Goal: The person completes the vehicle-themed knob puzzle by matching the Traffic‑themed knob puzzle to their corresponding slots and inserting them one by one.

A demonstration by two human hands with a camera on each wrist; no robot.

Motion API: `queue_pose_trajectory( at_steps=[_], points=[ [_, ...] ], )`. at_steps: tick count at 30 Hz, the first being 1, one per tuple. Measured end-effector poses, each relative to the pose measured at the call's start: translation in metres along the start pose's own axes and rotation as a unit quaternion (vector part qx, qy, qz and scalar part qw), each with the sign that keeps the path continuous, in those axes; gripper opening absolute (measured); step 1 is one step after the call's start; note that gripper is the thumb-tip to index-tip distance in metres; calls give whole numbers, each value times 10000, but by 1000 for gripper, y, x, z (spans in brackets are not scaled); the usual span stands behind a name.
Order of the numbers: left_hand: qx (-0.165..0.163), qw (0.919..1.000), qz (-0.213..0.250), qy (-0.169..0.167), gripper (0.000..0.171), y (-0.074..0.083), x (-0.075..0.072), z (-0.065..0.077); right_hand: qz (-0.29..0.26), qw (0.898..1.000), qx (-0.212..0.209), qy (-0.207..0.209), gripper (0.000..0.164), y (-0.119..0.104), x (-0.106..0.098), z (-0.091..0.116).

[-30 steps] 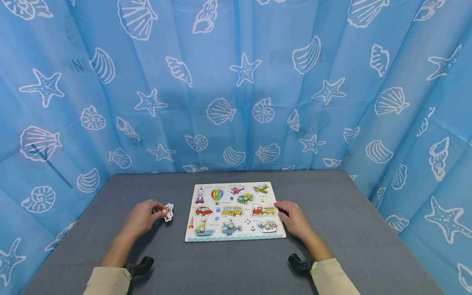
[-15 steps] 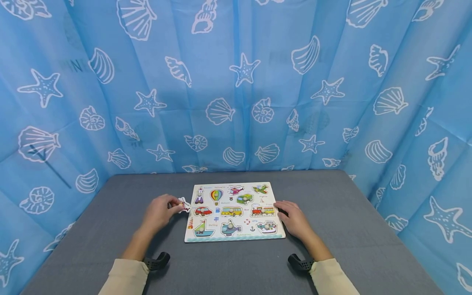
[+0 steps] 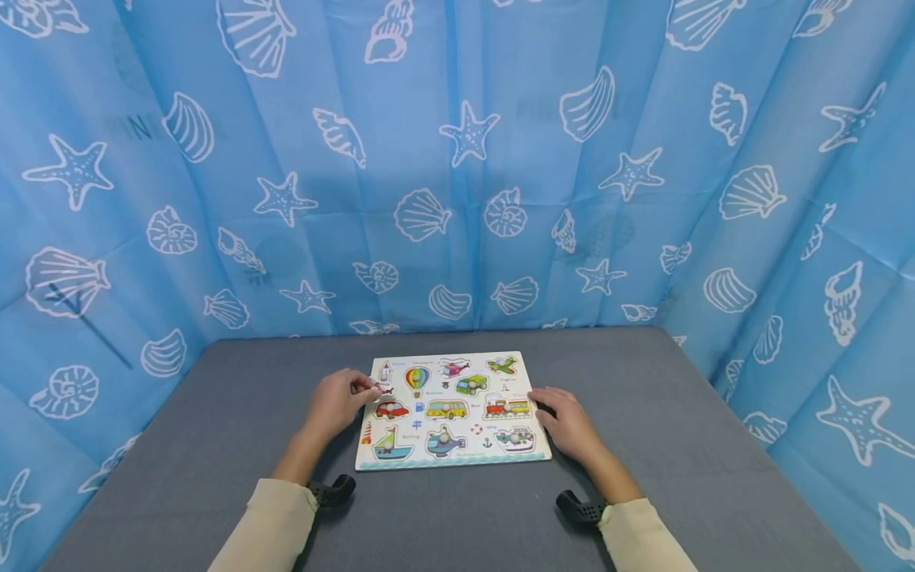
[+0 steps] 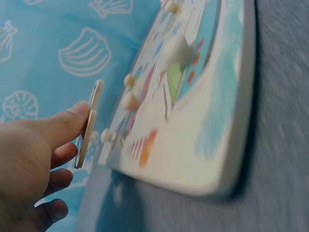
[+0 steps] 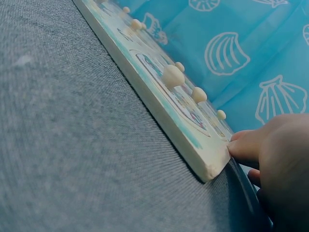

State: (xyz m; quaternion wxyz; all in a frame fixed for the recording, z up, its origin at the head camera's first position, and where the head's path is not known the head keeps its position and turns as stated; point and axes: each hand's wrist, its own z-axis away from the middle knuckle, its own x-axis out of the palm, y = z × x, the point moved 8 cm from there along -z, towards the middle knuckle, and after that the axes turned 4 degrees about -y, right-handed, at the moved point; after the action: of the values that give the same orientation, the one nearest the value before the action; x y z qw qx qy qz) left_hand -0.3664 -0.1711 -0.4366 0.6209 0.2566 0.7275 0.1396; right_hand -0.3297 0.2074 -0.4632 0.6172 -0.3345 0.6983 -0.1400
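My left hand [image 3: 336, 405] pinches a thin, flat wooden puzzle piece [image 4: 87, 137] between thumb and fingers. The left wrist view shows this piece edge-on, raised beside the board's knobs. From the head it overlaps the board's left side near the rocket [image 3: 386, 371], its picture mostly hidden by fingers. The peg puzzle board [image 3: 422, 435] lies flat, with vehicle pieces on it, among them a red car [image 3: 391, 410], a yellow bus [image 3: 446, 409] and a train [image 3: 507, 407]. At its right edge rests my right hand [image 3: 568, 421], digits touching the side, fingers loosely bent.
A grey cloth-covered table [image 3: 457, 516] extends around the board. Behind and beside it hangs a blue curtain [image 3: 343, 246] printed with shells and starfish. Pale round knobs [image 5: 173, 76] stick up from the pieces. Black bands [image 3: 332, 490] sit on both wrists.
My left hand has carried the puzzle piece rightward from the bare table to the board's left side. My right hand stays at the right edge. The head view shifts slightly.
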Motion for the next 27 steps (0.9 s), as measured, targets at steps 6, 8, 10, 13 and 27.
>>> queue_pose_trajectory(
  at_steps=[6,8,10,13,27],
  points=[
    [-42,9997,193,-169,19,15,12,-12,-14,10000,50,-20,36,2,0,1],
    [-59,9994,244,-226,19,20,16,-17,-8,10000,42,-20,36,2,0,1],
    [-80,9992,260,-281,19,23,20,-22,7,10000,44,-18,36,2,-1,1],
    [-88,9990,249,-353,20,27,27,-30,43,10000,43,-19,36,1,-1,1],
    [-83,9996,-57,-254,23,61,48,-53,27,10000,12,-20,35,0,0,0]
  ],
)
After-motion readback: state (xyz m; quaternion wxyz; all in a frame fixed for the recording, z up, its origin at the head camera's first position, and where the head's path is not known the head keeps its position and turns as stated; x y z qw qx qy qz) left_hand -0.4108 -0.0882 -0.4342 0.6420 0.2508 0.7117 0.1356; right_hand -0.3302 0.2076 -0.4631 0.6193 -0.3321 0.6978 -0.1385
